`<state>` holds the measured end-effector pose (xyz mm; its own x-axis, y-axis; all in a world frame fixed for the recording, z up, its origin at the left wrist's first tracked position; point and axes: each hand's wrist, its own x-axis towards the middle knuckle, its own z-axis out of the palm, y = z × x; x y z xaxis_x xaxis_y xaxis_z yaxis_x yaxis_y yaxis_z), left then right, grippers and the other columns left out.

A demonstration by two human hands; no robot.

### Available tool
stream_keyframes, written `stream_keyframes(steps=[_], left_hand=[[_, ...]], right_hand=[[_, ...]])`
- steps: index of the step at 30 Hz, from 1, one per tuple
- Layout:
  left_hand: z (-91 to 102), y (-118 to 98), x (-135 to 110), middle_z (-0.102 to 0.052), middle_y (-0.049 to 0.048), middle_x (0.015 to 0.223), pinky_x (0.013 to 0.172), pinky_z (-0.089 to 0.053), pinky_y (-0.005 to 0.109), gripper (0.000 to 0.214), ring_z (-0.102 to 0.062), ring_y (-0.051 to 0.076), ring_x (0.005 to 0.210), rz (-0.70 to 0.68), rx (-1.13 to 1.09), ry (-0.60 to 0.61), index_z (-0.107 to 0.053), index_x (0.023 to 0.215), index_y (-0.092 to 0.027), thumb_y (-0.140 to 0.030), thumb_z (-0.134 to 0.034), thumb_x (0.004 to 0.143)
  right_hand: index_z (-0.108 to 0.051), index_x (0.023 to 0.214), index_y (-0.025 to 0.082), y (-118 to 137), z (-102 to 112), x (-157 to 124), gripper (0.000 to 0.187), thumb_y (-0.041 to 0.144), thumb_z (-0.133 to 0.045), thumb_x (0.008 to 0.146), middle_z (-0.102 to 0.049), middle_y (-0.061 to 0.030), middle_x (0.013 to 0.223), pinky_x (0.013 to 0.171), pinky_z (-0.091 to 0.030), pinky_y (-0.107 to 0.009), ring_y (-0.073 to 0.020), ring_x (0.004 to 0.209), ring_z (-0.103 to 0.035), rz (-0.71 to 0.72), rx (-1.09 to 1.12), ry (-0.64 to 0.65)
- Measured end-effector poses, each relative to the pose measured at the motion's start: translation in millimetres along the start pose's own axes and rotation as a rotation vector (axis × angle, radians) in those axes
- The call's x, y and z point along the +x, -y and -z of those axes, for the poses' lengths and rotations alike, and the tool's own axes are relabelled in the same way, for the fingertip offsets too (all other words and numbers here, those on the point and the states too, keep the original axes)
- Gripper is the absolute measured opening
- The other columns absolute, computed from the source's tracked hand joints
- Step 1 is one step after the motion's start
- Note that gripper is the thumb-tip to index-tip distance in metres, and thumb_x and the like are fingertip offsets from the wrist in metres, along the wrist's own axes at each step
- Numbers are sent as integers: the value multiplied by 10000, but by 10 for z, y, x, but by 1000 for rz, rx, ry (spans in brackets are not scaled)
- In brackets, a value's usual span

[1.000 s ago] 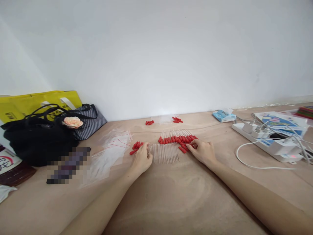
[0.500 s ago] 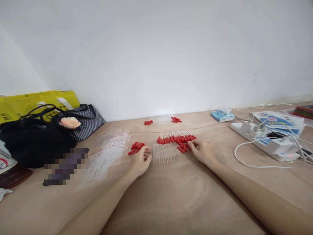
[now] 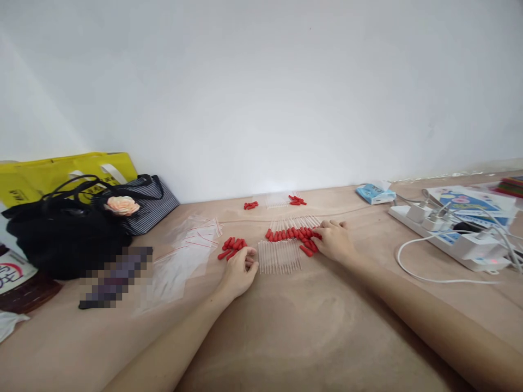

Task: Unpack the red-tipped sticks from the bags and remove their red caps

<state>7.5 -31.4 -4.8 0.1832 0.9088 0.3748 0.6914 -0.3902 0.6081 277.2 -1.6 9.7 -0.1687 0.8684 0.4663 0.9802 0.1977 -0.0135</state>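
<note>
My right hand (image 3: 337, 240) reaches over the right end of a row of red rubber bulbs (image 3: 286, 234), its fingertips closed on a bulb there and partly hiding it. Thin clear dropper tubes (image 3: 296, 221) fan out behind that row. Closer to me lies a second set of clear tubes (image 3: 280, 257), side by side. Just left of these, my left hand (image 3: 240, 272) rests on the table with fingers loosely curled and thumb apart; I see nothing in it. A small heap of red bulbs (image 3: 232, 245) lies beyond its fingers.
Clear zip bags (image 3: 180, 267) are spread at the left, beside a blurred dark object (image 3: 116, 277) and several bags (image 3: 61, 234). Farther back lie more red bulbs (image 3: 297, 200). A tissue pack (image 3: 375, 193) and a power strip (image 3: 453, 239) with looping white cables occupy the right.
My right hand has shifted slightly up and left, now covering more of the row's right end. My left hand keeps its place beside the near tubes. The whole view has moved a little.
</note>
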Motion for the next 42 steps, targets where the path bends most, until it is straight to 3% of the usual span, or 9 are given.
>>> stream_keyframes(steps=[8,12,15,18,24,29,35,38,42], left_hand=[[5,-17,3,-581,49,816,670,-502,290,180,-581,143,716,67,-22,48,-505,870,-154,-147,-473,692],[-10,7,1,-574,38,803,652,-497,281,182,-576,137,698,54,-8,45,-502,879,-159,-144,-463,702],[-15,5,1,-561,32,793,589,-489,257,173,-557,120,632,11,31,5,-512,875,-160,-147,-468,708],[1,-49,-1,-560,38,822,583,-481,262,150,-551,134,666,-105,113,-101,-525,873,-170,-174,-478,730],[63,-194,-10,-544,136,1077,843,-391,444,384,-489,265,997,-390,428,-321,-479,1127,-144,-287,-519,773],[46,-200,3,-591,51,1109,947,-266,485,172,-498,233,1059,-685,565,-219,-606,945,-241,-242,-482,826],[1,-196,16,-681,13,890,1011,-234,476,158,-574,185,970,-822,548,-215,-624,847,-184,-162,-468,832],[-26,-218,2,-682,35,901,1013,-256,472,165,-573,188,984,-886,575,-239,-623,848,-161,-129,-463,826],[-65,-253,-22,-675,56,937,1004,-291,459,173,-558,189,1018,-954,628,-253,-623,843,-150,-107,-457,823]], right_hand=[[-658,822,209,-24,-16,1,229,189,-432,791,-616,-66,831,703,-219,-332,-192,818,-490,-41,36,-4],[-649,850,222,-42,72,-7,214,213,-446,782,-615,-42,822,704,-258,-321,-189,820,-517,-168,248,-130],[-641,873,220,15,135,-55,211,251,-450,789,-602,-35,780,674,-295,-304,-170,740,-525,-154,444,-208],[-631,903,220,165,138,-173,201,263,-462,803,-583,-27,733,685,-302,-305,-158,725,-512,58,559,-244],[-620,895,224,452,21,-409,220,138,-441,798,-579,-15,749,687,-272,-315,-137,707,-458,465,547,-284],[-611,921,236,465,11,-422,259,109,-423,797,-588,-7,762,694,-278,-315,-134,720,-452,506,596,-308],[-589,1005,234,501,59,-406,232,233,-494,793,-616,-25,894,770,-287,-356,-161,823,-482,460,523,-221],[-587,1019,230,547,37,-393,269,351,-536,785,-627,-35,951,865,-247,-402,-177,879,-492,440,434,-274],[-623,927,256,583,-11,-378,170,321,-520,808,-652,0,896,931,-194,-425,-164,880,-508,434,359,-365]])
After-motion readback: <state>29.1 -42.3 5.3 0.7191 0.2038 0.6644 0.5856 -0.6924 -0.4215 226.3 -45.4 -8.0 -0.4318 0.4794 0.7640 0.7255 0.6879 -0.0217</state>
